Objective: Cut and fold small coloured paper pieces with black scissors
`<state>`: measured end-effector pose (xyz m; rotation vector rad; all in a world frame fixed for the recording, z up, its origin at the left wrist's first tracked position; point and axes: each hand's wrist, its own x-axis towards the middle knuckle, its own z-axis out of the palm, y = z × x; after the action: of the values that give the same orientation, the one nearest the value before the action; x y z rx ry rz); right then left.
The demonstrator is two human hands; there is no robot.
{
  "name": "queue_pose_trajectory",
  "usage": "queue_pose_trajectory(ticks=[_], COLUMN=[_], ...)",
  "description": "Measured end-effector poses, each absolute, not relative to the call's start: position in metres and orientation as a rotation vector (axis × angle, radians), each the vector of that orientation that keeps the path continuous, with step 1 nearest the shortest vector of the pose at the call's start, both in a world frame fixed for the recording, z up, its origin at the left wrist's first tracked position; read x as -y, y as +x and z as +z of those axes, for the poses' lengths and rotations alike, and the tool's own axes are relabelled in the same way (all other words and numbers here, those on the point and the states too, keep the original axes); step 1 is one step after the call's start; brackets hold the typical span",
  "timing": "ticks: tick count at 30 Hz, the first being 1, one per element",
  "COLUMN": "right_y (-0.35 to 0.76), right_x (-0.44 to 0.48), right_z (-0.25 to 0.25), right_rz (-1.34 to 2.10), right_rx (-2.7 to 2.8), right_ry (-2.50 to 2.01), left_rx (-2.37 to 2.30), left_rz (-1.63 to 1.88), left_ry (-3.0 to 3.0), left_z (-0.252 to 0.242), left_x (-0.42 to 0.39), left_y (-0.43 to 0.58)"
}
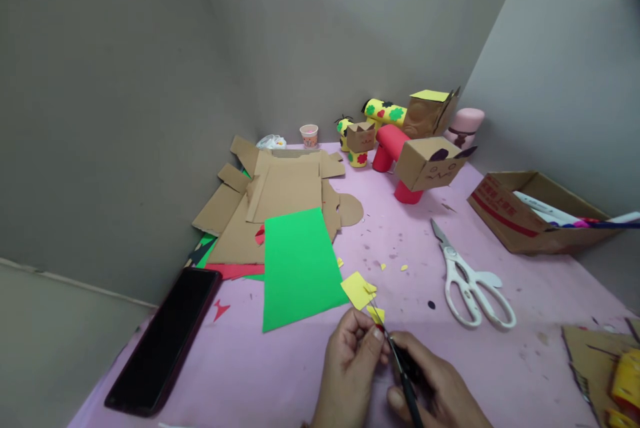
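Note:
Near the front edge of the table, my left hand pinches a small red piece between thumb and fingers. My right hand is closed around slim black-handled scissors, whose thin blades point forward past the red piece. Part of the handle is hidden by my fingers. Just beyond the blades lie a yellow square and yellow scraps. To the left of these a green sheet rests partly over flattened brown cardboard.
A black phone lies at the left. White-handled scissors lie right of my hands, with a cardboard box of pens beyond. A red tube figure with a box head, other paper-tube figures and a paper cup stand at the back.

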<state>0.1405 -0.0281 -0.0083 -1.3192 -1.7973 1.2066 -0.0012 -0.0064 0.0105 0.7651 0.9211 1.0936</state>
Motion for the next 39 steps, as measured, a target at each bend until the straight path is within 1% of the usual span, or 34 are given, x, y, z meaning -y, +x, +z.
queue_pose_trajectory(ticks=[17,26,33,39], right_y=[0.144,0.142,0.142,0.141], right_x=[0.028,0.026,0.025,0.025], right_z=[-0.015,0.000,0.003,0.005], right_rz=[1.248,1.354,1.536,1.601], right_rx=[1.841,1.782,1.689,1.636], right_ry=[-1.271,-1.245,-1.194,-1.156], left_rx=[-0.872,-0.917,-0.864,-0.808], left_rz=[1.054,1.036,0.983,0.961], left_ry=[0.719,0.840,0.949,0.893], left_z=[0.013,0.024,0.020,0.018], left_x=[0.001,-0.001,-0.006,-0.007], left_y=[-0.001,-0.007,-0.017,-0.017])
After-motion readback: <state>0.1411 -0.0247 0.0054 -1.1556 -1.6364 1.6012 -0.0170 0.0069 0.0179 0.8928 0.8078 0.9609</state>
